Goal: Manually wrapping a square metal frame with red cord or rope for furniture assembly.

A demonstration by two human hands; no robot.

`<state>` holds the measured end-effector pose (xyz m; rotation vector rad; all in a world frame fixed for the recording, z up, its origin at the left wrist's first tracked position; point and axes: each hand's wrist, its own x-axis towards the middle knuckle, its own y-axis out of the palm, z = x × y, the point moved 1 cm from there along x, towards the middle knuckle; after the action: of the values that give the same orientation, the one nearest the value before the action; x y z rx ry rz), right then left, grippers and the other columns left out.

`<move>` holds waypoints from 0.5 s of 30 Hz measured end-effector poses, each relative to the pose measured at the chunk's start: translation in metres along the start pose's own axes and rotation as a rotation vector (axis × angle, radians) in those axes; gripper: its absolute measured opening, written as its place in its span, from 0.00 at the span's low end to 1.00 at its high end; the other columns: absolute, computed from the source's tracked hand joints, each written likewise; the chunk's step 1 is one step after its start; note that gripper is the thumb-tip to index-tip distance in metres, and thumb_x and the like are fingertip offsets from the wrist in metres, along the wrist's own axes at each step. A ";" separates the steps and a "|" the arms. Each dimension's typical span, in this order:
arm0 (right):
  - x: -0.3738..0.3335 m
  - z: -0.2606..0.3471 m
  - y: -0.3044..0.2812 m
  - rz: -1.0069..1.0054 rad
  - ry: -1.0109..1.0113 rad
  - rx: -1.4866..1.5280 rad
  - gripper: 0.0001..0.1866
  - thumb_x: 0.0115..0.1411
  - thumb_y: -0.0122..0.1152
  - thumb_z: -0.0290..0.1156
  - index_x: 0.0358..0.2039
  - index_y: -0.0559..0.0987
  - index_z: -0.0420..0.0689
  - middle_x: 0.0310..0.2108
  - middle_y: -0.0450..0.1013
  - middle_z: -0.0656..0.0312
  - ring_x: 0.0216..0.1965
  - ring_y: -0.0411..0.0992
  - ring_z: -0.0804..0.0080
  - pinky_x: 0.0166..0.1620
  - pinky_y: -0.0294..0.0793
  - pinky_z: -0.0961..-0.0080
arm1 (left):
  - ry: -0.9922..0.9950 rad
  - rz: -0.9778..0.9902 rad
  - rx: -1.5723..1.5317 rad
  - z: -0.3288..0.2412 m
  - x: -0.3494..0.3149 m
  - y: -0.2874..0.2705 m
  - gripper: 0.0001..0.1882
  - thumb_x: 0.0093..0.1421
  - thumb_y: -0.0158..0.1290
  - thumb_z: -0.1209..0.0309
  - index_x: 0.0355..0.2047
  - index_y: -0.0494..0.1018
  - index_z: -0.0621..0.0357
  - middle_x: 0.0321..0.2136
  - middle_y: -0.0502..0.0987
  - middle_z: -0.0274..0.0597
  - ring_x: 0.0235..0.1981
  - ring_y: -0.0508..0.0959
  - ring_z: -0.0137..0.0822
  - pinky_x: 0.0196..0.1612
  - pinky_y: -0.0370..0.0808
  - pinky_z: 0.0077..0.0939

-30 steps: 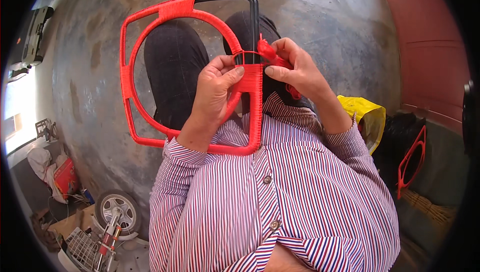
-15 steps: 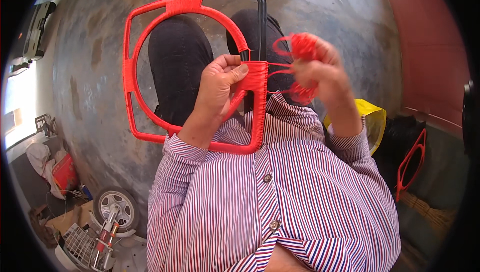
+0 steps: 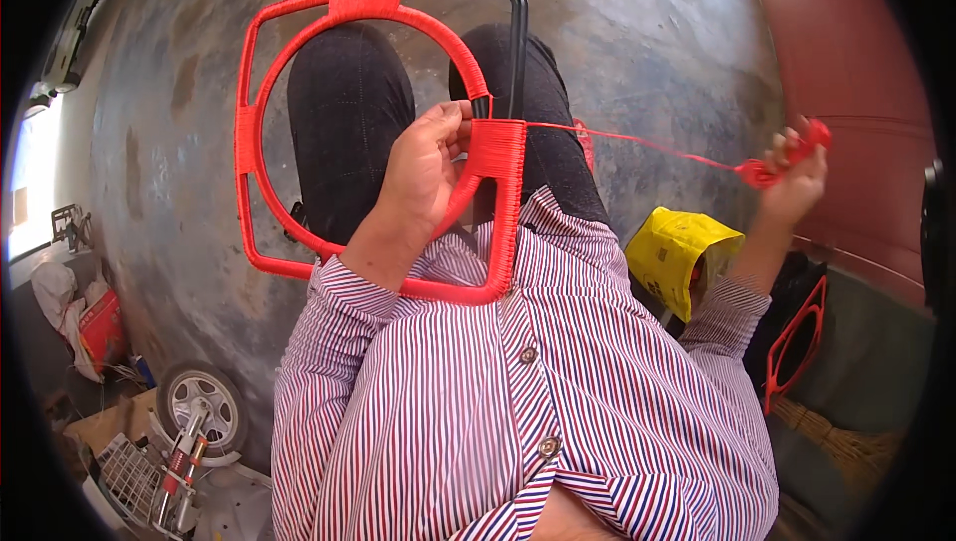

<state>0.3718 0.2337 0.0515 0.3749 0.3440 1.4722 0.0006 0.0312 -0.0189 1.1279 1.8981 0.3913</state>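
Note:
A squarish frame with a round ring inside it [image 3: 498, 148] rests over my lap, mostly wrapped in red cord. Its upper right corner [image 3: 519, 33] is bare black tube, and a short piece of the ring beside my fingers is black too. My left hand [image 3: 418, 168] reaches through the ring and grips the frame at the wrapped band on the right side. Out to the right, my right hand [image 3: 795, 188] is closed around a bundle of red cord [image 3: 762, 175]. A single red strand [image 3: 647, 144] stretches tight from the band to that bundle.
A yellow bag [image 3: 677, 252] stands on the floor right of my lap. Behind my right arm leans another red frame [image 3: 795, 342]. At the lower left are a wheel [image 3: 202, 410], a wire basket [image 3: 129, 476] and a red-and-white bag [image 3: 95, 322].
My right hand has swung far out to the right with the cord bundle, and the loose loops have drawn into one taut strand. My left thumb has lifted off the band's front.

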 end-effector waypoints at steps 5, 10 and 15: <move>-0.086 -0.075 0.085 0.950 0.372 -0.591 0.16 0.56 0.58 0.29 0.45 0.78 0.38 0.25 0.74 0.62 0.25 0.71 0.74 0.29 0.70 0.76 | 0.013 0.027 -0.012 0.001 -0.006 0.010 0.08 0.64 0.46 0.79 0.44 0.69 0.65 0.37 0.76 0.44 0.36 0.78 0.32 0.42 0.80 0.29; -0.119 -0.115 0.148 1.078 0.024 -1.053 0.26 0.53 0.61 0.25 0.54 0.70 0.37 0.28 0.75 0.49 0.27 0.75 0.55 0.34 0.74 0.68 | -0.038 0.093 -0.054 0.002 -0.001 0.002 0.13 0.62 0.50 0.79 0.47 0.68 0.66 0.38 0.78 0.44 0.38 0.80 0.35 0.45 0.79 0.29; -0.115 -0.130 0.170 1.021 0.149 -0.865 0.32 0.52 0.59 0.18 0.60 0.64 0.37 0.33 0.77 0.58 0.31 0.75 0.74 0.36 0.75 0.77 | -0.126 0.157 -0.033 0.009 0.001 -0.003 0.10 0.61 0.52 0.78 0.43 0.70 0.66 0.35 0.78 0.45 0.36 0.81 0.34 0.40 0.81 0.29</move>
<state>0.1542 0.1343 0.0101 -0.3328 -0.4658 2.4672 0.0056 0.0288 -0.0266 1.2540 1.6940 0.4262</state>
